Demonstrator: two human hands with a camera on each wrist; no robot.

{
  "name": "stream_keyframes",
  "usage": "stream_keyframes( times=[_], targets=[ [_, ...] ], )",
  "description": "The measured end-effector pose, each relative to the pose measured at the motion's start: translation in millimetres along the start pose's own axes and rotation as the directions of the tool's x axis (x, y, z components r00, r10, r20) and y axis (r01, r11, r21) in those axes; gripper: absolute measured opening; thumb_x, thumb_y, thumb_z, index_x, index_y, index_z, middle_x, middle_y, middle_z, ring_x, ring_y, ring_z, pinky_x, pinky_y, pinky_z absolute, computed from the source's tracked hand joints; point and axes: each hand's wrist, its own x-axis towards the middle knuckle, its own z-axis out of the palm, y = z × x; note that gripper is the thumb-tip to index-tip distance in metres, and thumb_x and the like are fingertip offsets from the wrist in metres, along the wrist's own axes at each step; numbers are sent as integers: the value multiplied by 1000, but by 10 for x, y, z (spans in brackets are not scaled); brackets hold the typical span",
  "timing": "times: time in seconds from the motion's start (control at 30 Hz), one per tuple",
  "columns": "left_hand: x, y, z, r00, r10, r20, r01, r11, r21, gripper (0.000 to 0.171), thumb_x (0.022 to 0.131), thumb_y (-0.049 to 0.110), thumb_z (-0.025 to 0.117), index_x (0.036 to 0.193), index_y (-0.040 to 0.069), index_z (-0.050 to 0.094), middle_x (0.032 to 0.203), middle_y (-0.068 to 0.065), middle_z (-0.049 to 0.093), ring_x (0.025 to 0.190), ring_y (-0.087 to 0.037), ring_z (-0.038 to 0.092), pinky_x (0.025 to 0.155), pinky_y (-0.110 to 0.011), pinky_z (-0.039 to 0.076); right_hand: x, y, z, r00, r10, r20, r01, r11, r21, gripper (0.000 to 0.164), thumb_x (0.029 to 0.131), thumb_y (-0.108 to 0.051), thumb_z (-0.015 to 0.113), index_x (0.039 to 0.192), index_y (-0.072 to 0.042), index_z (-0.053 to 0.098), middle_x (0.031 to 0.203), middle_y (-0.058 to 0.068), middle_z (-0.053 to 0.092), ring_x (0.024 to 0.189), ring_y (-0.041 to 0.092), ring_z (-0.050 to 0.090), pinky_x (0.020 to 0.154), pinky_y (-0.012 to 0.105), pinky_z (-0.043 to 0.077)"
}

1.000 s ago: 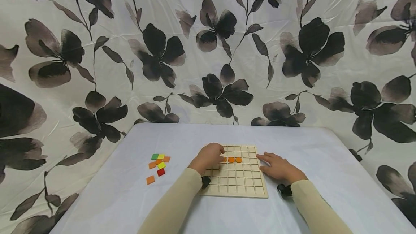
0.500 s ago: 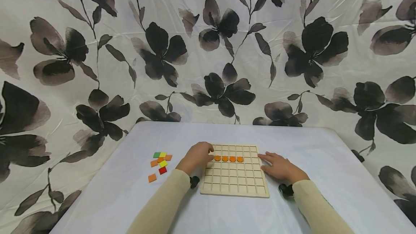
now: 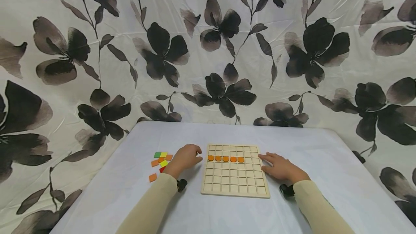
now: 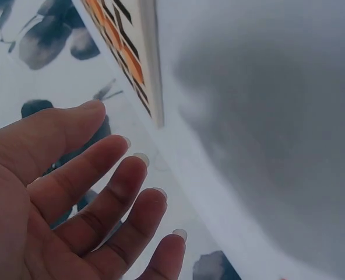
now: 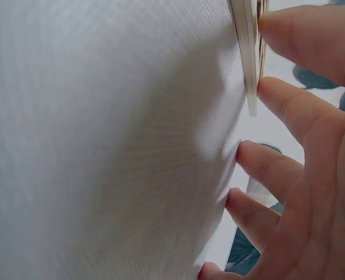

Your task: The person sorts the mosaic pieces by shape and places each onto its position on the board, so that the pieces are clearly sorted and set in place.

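Note:
A square wooden grid board (image 3: 235,176) lies on the table, and several round orange discs (image 3: 225,159) fill the left part of one of its upper rows. Off the board's left side hovers my left hand (image 3: 186,159), fingers loosely bent and holding nothing; the left wrist view shows its bare palm (image 4: 21,233). My right hand (image 3: 280,168) touches the board's right edge with thumb and index fingertip. In the right wrist view, its other fingers (image 5: 260,221) spread down onto the white cloth.
Left of the board lies a loose group of small square tiles: a green tile (image 3: 157,154), yellow tiles (image 3: 164,163), orange tiles (image 3: 152,177) and a red tile (image 3: 162,169) partly behind my left hand. A white cloth covers the table (image 3: 234,214); a floral curtain (image 3: 195,57) hangs behind.
My left hand has moved left from over the board to beside it, uncovering the left end of the orange row. My right hand stays at the right edge.

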Motion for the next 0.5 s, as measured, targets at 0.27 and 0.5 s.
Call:
stream_keyframes(
  times=[0.27,0.5],
  targets=[
    [-54,-170,-59,1000,-26,-13,26,999,22,26,89,26,69,109,10,70,99,-5,65,85,-18,57,82,-38,51,-6,2,0,1000,-1,0,1,1000,0,58,95,-40,54,147,-19,42,153,22,33,139,49,28,106,71,22],
    [-124,-409,-112,999,-16,-35,17,999,44,23,89,22,67,108,8,70,98,-6,66,85,-18,58,80,-38,51,4,12,3,1000,-5,1,5,1000,3,58,94,-40,54,147,-19,42,153,22,33,140,49,28,106,72,21]
  ],
)
